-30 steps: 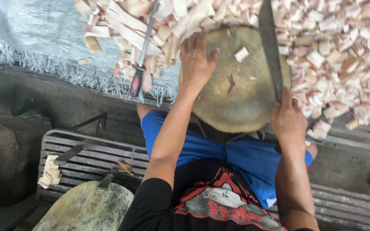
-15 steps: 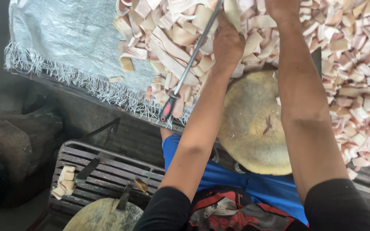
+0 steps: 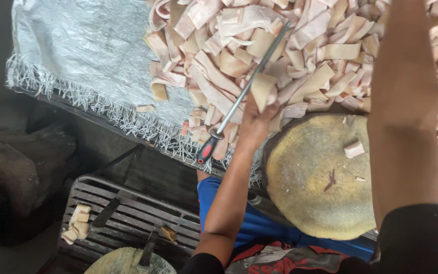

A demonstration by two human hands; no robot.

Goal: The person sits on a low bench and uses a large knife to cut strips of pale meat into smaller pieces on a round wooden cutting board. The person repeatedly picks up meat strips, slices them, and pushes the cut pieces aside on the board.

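My left hand (image 3: 254,122) reaches up from the lower middle into a heap of pale cut meat strips (image 3: 300,56) and pinches one tan strip (image 3: 263,90) at the heap's near edge. A long sharpening steel (image 3: 239,99) with a red and black handle lies slanted on the heap, just left of that hand. A round, worn wooden chopping block (image 3: 315,177) sits below the heap with one small pale piece (image 3: 354,149) on it. My right forearm (image 3: 406,111) crosses over the block and runs past the top edge, so the hand is out of view.
A silvery woven sheet (image 3: 87,61) with a frayed edge lies under the heap at upper left. Below is a slatted metal bench (image 3: 128,213) with a few pale pieces (image 3: 77,220) and a dark blade. A second round block (image 3: 122,261) holds a knife at the bottom edge.
My left hand left the chopping block, reached up into the heap and took hold of a strip. My right hand, earlier holding a long blade by the block, has risen out of the top.
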